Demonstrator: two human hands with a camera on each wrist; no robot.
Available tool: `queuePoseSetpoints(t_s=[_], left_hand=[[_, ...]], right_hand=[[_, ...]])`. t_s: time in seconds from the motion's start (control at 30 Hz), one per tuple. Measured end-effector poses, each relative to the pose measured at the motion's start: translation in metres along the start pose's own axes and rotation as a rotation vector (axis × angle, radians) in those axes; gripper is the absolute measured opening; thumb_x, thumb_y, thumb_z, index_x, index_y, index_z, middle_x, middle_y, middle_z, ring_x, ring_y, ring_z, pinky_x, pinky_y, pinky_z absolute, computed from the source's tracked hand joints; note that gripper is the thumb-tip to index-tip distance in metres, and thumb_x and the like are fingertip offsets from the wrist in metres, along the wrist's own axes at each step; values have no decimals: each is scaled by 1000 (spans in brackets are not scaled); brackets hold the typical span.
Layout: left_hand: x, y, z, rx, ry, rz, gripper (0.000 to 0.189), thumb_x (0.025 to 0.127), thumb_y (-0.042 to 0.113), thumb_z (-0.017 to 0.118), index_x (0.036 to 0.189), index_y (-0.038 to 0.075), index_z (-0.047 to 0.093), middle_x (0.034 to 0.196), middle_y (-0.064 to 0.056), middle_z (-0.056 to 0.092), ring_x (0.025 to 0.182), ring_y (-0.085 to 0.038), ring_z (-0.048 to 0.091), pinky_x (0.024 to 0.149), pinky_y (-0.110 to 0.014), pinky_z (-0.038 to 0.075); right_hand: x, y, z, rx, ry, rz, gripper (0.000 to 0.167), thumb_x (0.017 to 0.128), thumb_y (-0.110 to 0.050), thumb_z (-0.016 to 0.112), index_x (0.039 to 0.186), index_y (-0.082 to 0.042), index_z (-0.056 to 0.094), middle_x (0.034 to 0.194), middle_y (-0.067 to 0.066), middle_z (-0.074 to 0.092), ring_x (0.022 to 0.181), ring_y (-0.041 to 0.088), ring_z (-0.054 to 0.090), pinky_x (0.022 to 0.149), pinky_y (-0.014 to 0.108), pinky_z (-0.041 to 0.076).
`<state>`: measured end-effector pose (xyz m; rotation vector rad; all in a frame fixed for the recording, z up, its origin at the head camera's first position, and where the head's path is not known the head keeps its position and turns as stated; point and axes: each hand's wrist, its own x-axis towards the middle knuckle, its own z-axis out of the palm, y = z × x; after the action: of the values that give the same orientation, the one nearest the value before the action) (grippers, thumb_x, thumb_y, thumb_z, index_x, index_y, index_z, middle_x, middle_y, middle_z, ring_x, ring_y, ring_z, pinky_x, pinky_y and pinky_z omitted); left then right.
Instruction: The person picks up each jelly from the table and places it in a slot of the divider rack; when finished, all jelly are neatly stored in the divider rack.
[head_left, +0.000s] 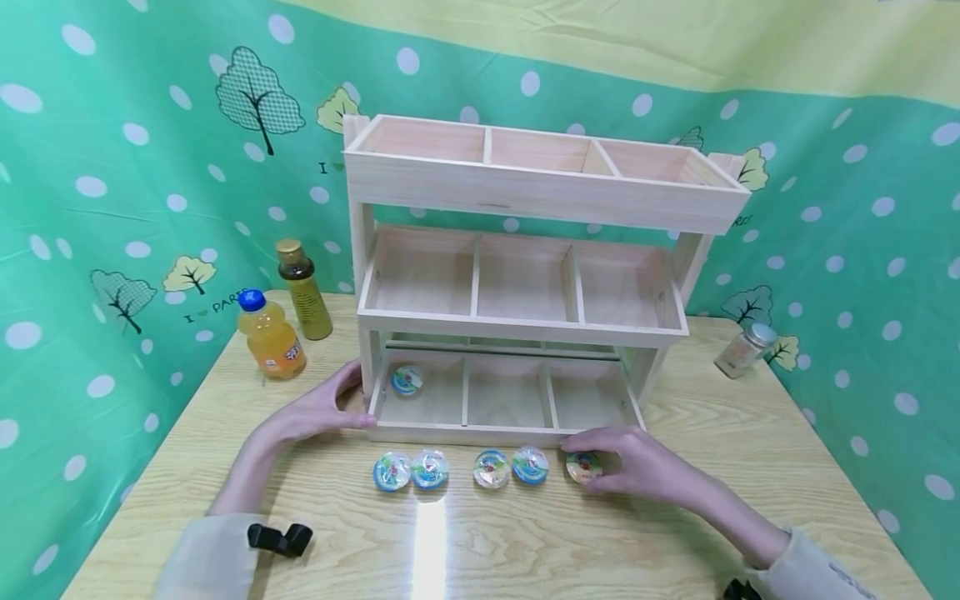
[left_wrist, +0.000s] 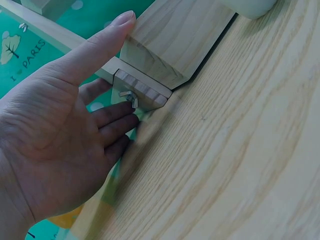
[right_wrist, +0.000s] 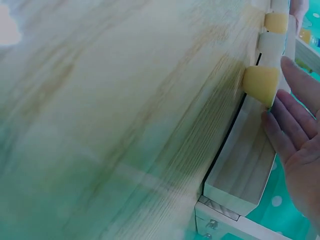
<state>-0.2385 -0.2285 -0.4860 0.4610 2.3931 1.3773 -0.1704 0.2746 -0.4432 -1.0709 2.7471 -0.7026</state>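
Observation:
My left hand (head_left: 318, 410) is at the lower left end of a three-tier wooden rack (head_left: 498, 435). Its thumb lies straight at the front corner of the bottom tray, and its loosely bent fingers are beside the side post, near a wing nut (left_wrist: 131, 97). At the right end of a row of several small jelly cups with printed film lids, my right hand (head_left: 637, 462) surrounds a yellow jelly cup (right_wrist: 261, 85). Thumb and fingertips are right at its edge, spread to either side. Another jelly cup (head_left: 407, 380) sits in the bottom tray's left compartment.
Left of the rack stand an orange drink bottle (head_left: 275, 340) with a blue cap and a dark-necked bottle (head_left: 306, 292) with a gold cap. A small jar (head_left: 745, 350) with a pale lid is at the right. A polka-dot curtain (head_left: 150, 208) hangs behind.

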Motion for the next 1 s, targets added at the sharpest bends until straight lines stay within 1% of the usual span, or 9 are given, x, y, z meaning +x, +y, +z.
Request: queuePoseSetpoints(t_s=[0.17, 0.33, 0.43, 0.57, 0.73, 0.87, 1.0], left_hand=[[0, 0, 0, -8, 1, 5, 113, 84, 33, 83, 166, 9, 9, 172, -24, 11, 159, -50, 9, 126, -71, 10], [0, -1, 0, -5, -2, 16, 113, 83, 33, 83, 166, 9, 9, 172, -25, 12, 158, -50, 10, 126, -72, 9], [1, -2, 0, -9, 0, 13, 112, 83, 32, 83, 166, 9, 10, 172, -24, 12, 159, -49, 10, 126, -71, 8], [2, -2, 1, -11, -1, 5, 112, 84, 33, 83, 166, 9, 10, 172, -24, 12, 159, -49, 9, 127, -70, 8], [2, -2, 0, -17, 3, -1, 111, 84, 33, 82, 166, 9, 10, 173, -22, 12, 159, -48, 10, 128, -69, 9], [1, -1, 0, -14, 4, 7, 111, 84, 33, 82, 165, 9, 11, 173, -23, 12, 159, -48, 10, 128, -69, 10], [1, -1, -1, -4, 1, 13, 112, 84, 33, 83, 165, 8, 11, 172, -24, 12, 159, -49, 10, 127, -69, 10]], right_hand=[[0, 0, 1, -22, -4, -27, 56, 77, -21, 89, 130, -19, 72, 131, 1, 74, 118, 25, 72, 100, 47, 61], [-1, 1, 2, -36, -27, -30, 56, 77, -23, 89, 130, -17, 72, 133, 4, 73, 119, 26, 71, 101, 48, 60], [-1, 2, 3, -42, -33, -26, 55, 78, -25, 89, 129, -17, 72, 133, 3, 73, 120, 26, 71, 102, 48, 59], [-1, 2, 4, -45, -17, -32, 49, 80, -25, 88, 126, -18, 74, 130, 2, 74, 118, 25, 71, 100, 47, 60], [0, 3, 5, -54, 9, -64, 43, 81, -23, 87, 123, -18, 75, 126, 0, 76, 115, 23, 73, 99, 45, 61], [0, 4, 6, -58, 11, -89, 43, 81, -20, 87, 122, -18, 76, 125, 0, 76, 115, 23, 73, 99, 45, 61], [0, 3, 7, -65, 4, -88, 45, 80, -22, 87, 123, -16, 75, 127, 2, 75, 116, 23, 72, 100, 45, 61]])
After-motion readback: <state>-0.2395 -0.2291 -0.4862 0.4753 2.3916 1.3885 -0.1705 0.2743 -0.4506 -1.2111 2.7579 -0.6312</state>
